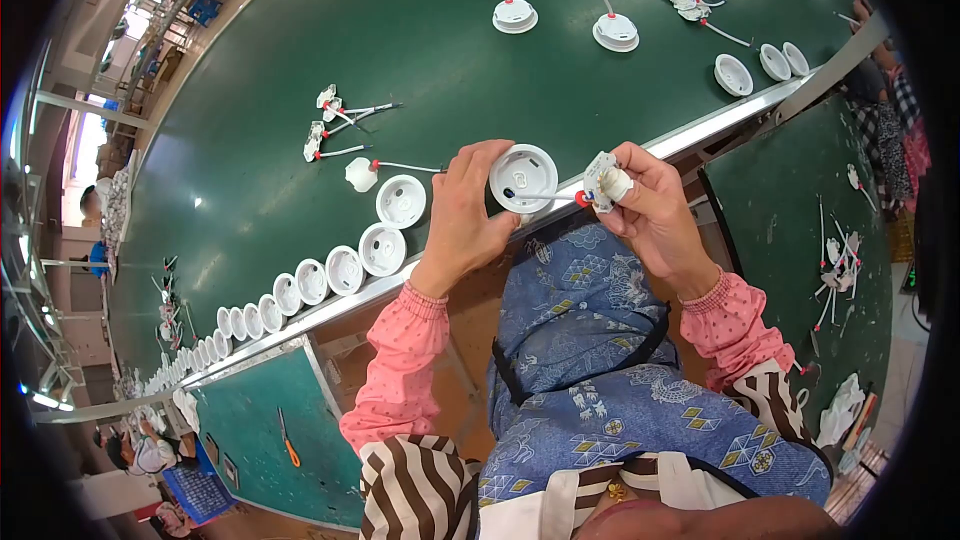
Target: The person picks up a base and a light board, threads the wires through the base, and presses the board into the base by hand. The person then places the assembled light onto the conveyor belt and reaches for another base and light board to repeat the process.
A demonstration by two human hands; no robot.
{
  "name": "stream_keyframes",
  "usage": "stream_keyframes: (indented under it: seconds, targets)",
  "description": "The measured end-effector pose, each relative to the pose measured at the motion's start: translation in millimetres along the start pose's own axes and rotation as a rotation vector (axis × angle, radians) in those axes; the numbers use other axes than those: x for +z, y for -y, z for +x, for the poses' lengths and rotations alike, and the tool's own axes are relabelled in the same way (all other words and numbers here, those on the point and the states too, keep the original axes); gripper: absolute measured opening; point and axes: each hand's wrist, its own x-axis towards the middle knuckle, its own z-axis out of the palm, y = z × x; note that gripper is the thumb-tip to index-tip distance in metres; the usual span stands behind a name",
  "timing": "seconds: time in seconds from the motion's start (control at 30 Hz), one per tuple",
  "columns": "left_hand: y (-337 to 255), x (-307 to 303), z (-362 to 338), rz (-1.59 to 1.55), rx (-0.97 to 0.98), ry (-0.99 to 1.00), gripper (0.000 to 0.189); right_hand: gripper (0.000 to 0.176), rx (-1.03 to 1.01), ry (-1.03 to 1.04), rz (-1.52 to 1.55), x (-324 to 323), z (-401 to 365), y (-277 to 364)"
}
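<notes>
My left hand (pixel 468 212) grips a round white housing (pixel 524 176) by its rim, its hollow side facing me. A white cable runs from the hole in the housing to a red collar on a small white circuit piece (pixel 601 183). That piece is pinched between the thumb and fingers of my right hand (pixel 652 205), at the right of the housing. Just left of my left hand, another white piece (pixel 361 175) with a cable lies on the green table (pixel 450 70), near an empty round housing (pixel 401 202).
A long row of white housings (pixel 345 270) follows the table edge to the lower left. Wired pieces (pixel 328 120) lie farther in. Assembled units (pixel 615 32) stand at the top. Orange-handled scissors (pixel 291 450) lie lower left. Other people (pixel 145 448) sit at the far left.
</notes>
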Motion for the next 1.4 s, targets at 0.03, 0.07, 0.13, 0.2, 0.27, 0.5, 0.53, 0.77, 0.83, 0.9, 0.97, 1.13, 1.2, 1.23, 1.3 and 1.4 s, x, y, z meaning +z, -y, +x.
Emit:
stream_keyframes:
  seconds: [0.03, 0.07, 0.13, 0.2, 0.27, 0.5, 0.53, 0.77, 0.83, 0.9, 0.97, 1.13, 1.2, 1.23, 1.3, 1.4]
  targets:
    - [-1, 0, -2, 0.015, 0.012, -0.008, 0.072, 0.012, -0.009, -0.011, -0.04, 2, -1, 0]
    - [-3, -1, -3, 0.031, 0.024, -0.017, 0.072, 0.012, -0.018, -0.022, -0.081, 4, -1, 0]
    - [-4, 0, -8, 0.036, 0.016, -0.023, 0.074, 0.011, -0.091, -0.06, -0.228, 8, -2, -3]
    - [-5, 1, -15, 0.013, -0.018, -0.011, 0.076, 0.01, -0.223, -0.119, -0.439, 11, -5, -10]
    - [-9, 0, -20, -0.013, -0.065, -0.002, 0.077, 0.009, -0.266, -0.135, -0.488, 14, -5, -9]
    - [-18, -3, -29, -0.031, -0.078, 0.002, 0.076, 0.009, -0.087, 0.015, -0.206, 25, -15, -6]
    - [-21, -3, -29, -0.033, -0.08, 0.004, 0.076, 0.01, -0.098, 0.036, -0.215, 26, -16, -7]
    - [-37, -4, -33, -0.091, -0.085, -0.026, 0.075, 0.01, -0.337, -0.053, -0.712, 26, -18, -17]
    - [-42, -5, -35, -0.081, -0.082, -0.041, 0.075, 0.011, -0.435, -0.081, -0.888, 28, -18, -18]
    - [-47, -6, -36, -0.054, -0.073, -0.053, 0.075, 0.013, -0.542, -0.12, -0.991, 35, -19, -19]
    - [-49, -5, -37, -0.057, -0.038, -0.063, 0.076, 0.012, -0.629, -0.1, -1.041, 32, -17, -24]
    - [-58, -6, -41, -0.076, -0.031, -0.055, 0.077, 0.017, -0.659, -0.093, -1.089, 39, -21, -25]
    - [-58, -6, -43, -0.101, -0.026, -0.071, 0.078, 0.018, -0.697, -0.088, -1.104, 40, -21, -28]
    - [-59, -6, -44, -0.116, -0.03, -0.072, 0.077, 0.019, -0.704, -0.069, -1.116, 40, -22, -28]
    - [-60, -5, -45, -0.146, -0.035, -0.074, 0.077, 0.02, -0.718, -0.035, -1.14, 41, -22, -29]
    - [-60, -2, -48, -0.281, -0.123, -0.047, 0.076, 0.02, -0.779, -0.025, -1.143, 40, -22, -33]
